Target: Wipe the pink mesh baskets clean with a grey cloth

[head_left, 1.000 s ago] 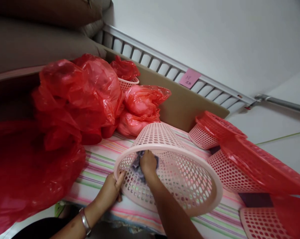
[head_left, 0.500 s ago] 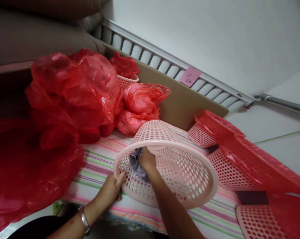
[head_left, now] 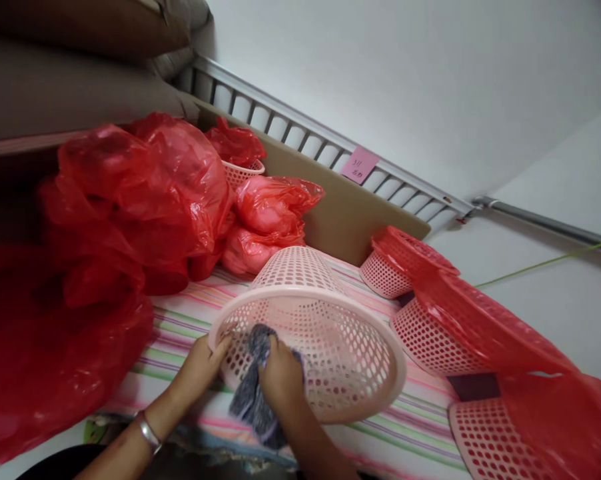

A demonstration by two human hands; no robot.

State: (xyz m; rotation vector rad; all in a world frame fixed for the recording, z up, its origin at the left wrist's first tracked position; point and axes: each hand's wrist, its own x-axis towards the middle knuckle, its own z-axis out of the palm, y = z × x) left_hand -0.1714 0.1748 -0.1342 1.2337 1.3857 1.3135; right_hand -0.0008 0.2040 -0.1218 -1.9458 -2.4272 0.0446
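On striped cloth (head_left: pixel 175 333), tipped pink basket (head_left: pixel 298 270), mouth twd cam, axis front-back

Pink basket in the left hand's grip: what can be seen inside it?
Inside the pink basket, its perforated wall shows. The right hand holds a grey cloth at the mouth, hiding part of the lower left interior; whatever is behind them cannot be seen.
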